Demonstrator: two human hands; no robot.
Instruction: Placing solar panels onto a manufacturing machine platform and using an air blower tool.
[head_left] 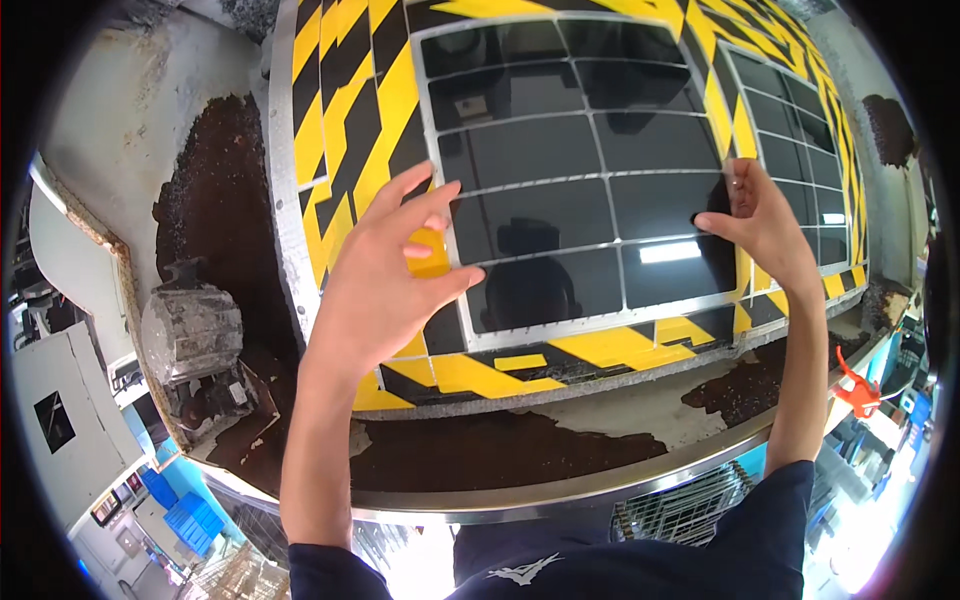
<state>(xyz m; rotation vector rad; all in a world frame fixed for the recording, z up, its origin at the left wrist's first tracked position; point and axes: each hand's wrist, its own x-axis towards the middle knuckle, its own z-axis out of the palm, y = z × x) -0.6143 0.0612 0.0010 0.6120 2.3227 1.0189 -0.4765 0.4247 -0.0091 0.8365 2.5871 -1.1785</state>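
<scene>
Two grids of glossy dark rectangular panes lie on a flat bed (600,345) covered in yellow-and-black striped pieces. The nearer grid (530,215) has pale lines between its panes and mirrors a lamp and dark shapes. At its left edge is my left hand (385,265), fingers apart, the thumb over the border. My right hand (765,225) is at the opposite edge, thumb and fingers spread around the border strip. Neither hand shows anything held; whether the fingertips touch the panes I cannot tell. The second grid (795,150) lies beyond my right hand.
A trough with brown sludge (480,455) runs around the bed, with a metal rim in front of me. A grimy motor-like block (190,335) stands at the left. An orange-red tool (858,390) sits at the right, and blue crates (195,520) are at the lower left.
</scene>
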